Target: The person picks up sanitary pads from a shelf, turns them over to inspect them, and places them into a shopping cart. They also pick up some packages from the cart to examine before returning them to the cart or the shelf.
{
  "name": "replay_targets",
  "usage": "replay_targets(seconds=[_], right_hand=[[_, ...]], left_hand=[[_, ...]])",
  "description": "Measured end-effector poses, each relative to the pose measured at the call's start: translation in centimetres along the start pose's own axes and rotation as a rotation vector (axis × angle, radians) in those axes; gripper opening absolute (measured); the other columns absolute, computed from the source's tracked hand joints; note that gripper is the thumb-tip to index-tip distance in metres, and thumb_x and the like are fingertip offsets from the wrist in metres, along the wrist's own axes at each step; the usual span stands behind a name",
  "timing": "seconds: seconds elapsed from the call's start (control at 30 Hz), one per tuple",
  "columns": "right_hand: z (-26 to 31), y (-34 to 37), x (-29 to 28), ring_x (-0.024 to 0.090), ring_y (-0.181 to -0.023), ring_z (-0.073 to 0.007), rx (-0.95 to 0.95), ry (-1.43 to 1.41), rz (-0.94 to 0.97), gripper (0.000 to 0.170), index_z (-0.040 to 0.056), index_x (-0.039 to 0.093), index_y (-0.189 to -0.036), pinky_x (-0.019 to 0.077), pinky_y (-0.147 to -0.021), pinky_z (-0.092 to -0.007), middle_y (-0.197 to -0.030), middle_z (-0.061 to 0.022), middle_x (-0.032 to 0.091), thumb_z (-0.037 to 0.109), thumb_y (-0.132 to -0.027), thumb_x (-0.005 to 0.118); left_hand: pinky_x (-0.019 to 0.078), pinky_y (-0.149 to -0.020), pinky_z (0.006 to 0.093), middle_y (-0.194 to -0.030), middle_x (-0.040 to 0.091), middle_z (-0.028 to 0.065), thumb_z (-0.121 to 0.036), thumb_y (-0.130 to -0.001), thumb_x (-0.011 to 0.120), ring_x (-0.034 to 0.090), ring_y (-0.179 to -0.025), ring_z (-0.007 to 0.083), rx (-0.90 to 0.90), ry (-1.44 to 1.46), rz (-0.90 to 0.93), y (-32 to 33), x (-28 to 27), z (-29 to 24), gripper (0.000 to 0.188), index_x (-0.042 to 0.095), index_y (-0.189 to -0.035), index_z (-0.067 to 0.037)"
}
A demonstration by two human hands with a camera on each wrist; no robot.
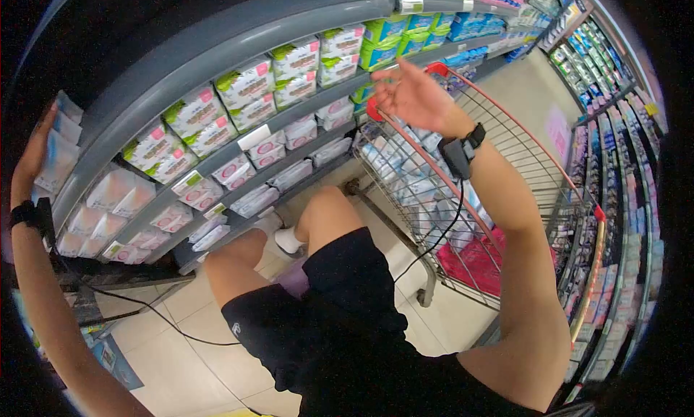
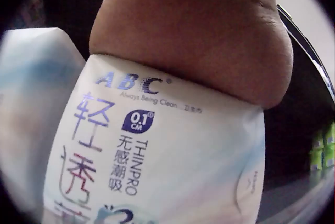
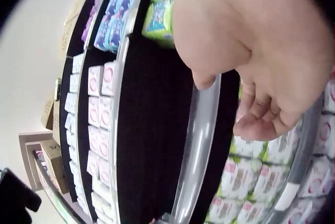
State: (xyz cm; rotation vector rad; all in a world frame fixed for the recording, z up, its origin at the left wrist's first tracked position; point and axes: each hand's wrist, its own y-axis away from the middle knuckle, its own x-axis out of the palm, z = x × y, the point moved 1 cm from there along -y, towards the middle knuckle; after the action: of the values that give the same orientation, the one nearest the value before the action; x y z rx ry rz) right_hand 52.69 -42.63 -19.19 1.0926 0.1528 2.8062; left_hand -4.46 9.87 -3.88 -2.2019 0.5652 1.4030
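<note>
At the far left of the head view, my left hand (image 1: 32, 153) lies against white and pale-blue packs (image 1: 58, 160) at the shelf's end, its fingers extended upward. The left wrist view shows the heel of the hand (image 2: 193, 36) against the top edge of a white ABC pack (image 2: 172, 151); its fingers are hidden there. My right hand (image 1: 419, 99) is raised over the near corner of the shopping cart (image 1: 426, 149), palm showing, fingers loosely bent, holding nothing. In the right wrist view that hand (image 3: 256, 46) hangs in front of the shelves.
Green-and-white packs (image 1: 246, 84) fill a shelf in front, with pink-and-white packs (image 1: 235, 171) below. Many packs and a pink item (image 1: 473, 261) lie in the cart. A black cable (image 1: 173, 326) loops past the legs. Another stocked shelf (image 1: 607, 272) runs along the right.
</note>
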Motion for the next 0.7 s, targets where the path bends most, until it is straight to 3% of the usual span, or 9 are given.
replay_targets(seconds=[0.1, 0.27, 0.37, 0.43, 0.5, 0.57, 0.63, 0.67, 0.7], right_hand=[[4.1, 3.3, -2.2, 0.058, -0.088, -0.0186, -0.180, -0.010, -0.121, 0.045, -0.0046, 0.058, -0.117, 0.0499, -0.082, -0.0301, -0.098, -0.0112, 0.064, 0.038, -0.106, 0.047], [6.8, 10.2, -8.4, 0.060, -0.088, -0.0179, -0.246, 0.170, -0.380, 0.034, 0.0016, 0.061, -0.110, 0.0508, -0.082, -0.0295, -0.095, -0.0080, 0.064, 0.033, -0.105, 0.049], [5.0, 14.8, -14.5, 0.061, -0.087, -0.0159, -0.115, 0.587, -0.675, 0.031, 0.0075, 0.062, -0.106, 0.0514, -0.083, -0.0290, -0.096, -0.0049, 0.065, 0.037, -0.100, 0.057], [2.7, 17.6, -17.7, 0.061, -0.087, -0.0152, 0.070, 1.018, -0.811, 0.037, 0.0069, 0.062, -0.105, 0.0515, -0.081, -0.0289, -0.097, -0.0050, 0.066, 0.043, -0.095, 0.062], [-0.8, 20.2, -20.4, 0.060, -0.078, -0.0137, 0.351, 1.375, -0.691, 0.046, 0.0035, 0.063, -0.099, 0.0492, -0.067, -0.0320, -0.084, -0.0067, 0.064, 0.047, -0.087, 0.072], [-5.8, 23.2, -27.1, 0.061, -0.074, -0.0212, 0.470, 1.547, -0.244, 0.057, 0.0022, 0.065, -0.108, 0.0491, -0.066, -0.0401, -0.080, -0.0078, 0.065, 0.051, -0.080, 0.074], [-9.5, 24.5, -30.6, 0.063, -0.082, -0.0267, 0.707, 1.537, -0.189, 0.068, 0.0022, 0.064, -0.119, 0.0482, -0.074, -0.0436, -0.089, -0.0100, 0.069, 0.054, -0.077, 0.074], [-10.8, 23.8, -24.2, 0.065, -0.089, -0.0271, 0.977, 1.333, 0.034, 0.068, 0.0045, 0.067, -0.119, 0.0494, -0.078, -0.0427, -0.098, -0.0110, 0.072, 0.056, -0.076, 0.074], [-12.5, 24.9, -24.1, 0.067, -0.093, -0.0278, 0.782, 1.465, -0.018, 0.065, 0.0065, 0.064, -0.124, 0.0504, -0.079, -0.0438, -0.102, -0.0117, 0.072, 0.052, -0.079, 0.073]], left_hand=[[0.0196, -0.123, 0.0377, -0.159, 0.034, 0.0112, -0.056, -0.103, 0.037, 0.030, -0.147, 0.0264, 0.046, -0.133, -0.029, -1.6, -0.4, 2.4, 0.071, 0.035, -0.153, -0.005], [0.0331, -0.114, 0.0334, -0.146, 0.051, 0.0186, -0.042, -0.106, 0.041, 0.047, -0.135, 0.0280, 0.098, -0.126, 0.053, 5.0, -0.6, -12.3, 0.059, 0.050, -0.142, 0.004], [0.0292, -0.116, 0.0332, -0.150, 0.046, 0.0169, -0.041, -0.106, 0.042, 0.042, -0.139, 0.0265, 0.102, -0.099, 0.050, 5.1, -0.1, -12.3, 0.060, 0.045, -0.145, 0.005], [0.0214, -0.121, 0.0355, -0.157, 0.036, 0.0125, -0.047, -0.106, 0.037, 0.032, -0.145, 0.0253, 0.121, -0.089, 0.030, 1.3, -0.6, -3.0, 0.063, 0.037, -0.151, -0.002], [0.0136, -0.125, 0.0378, -0.164, 0.026, 0.0081, -0.053, -0.106, 0.033, 0.022, -0.151, 0.0240, 0.096, -0.083, 0.003, -2.9, -1.2, 7.2, 0.067, 0.029, -0.157, -0.009], [0.0123, -0.125, 0.0373, -0.164, 0.025, 0.0077, -0.048, -0.108, 0.031, 0.019, -0.152, 0.0222, 0.198, -0.106, -0.012, -3.0, -1.3, 7.3, 0.063, 0.028, -0.158, -0.010], [0.0189, -0.123, 0.0383, -0.162, 0.029, 0.0109, -0.046, -0.108, 0.032, 0.026, -0.150, 0.0254, 0.263, -0.124, -0.005, -2.5, -1.5, 6.9, 0.061, 0.028, -0.158, -0.010], [0.0202, -0.123, 0.0386, -0.161, 0.030, 0.0121, -0.045, -0.108, 0.032, 0.027, -0.149, 0.0262, 0.273, -0.191, -0.007, -2.8, -1.7, 7.1, 0.061, 0.028, -0.157, -0.010], [0.0214, -0.122, 0.0390, -0.161, 0.032, 0.0133, -0.045, -0.108, 0.032, 0.029, -0.148, 0.0270, 0.279, -0.259, -0.011, -2.8, -2.1, 7.1, 0.060, 0.029, -0.157, -0.009]])
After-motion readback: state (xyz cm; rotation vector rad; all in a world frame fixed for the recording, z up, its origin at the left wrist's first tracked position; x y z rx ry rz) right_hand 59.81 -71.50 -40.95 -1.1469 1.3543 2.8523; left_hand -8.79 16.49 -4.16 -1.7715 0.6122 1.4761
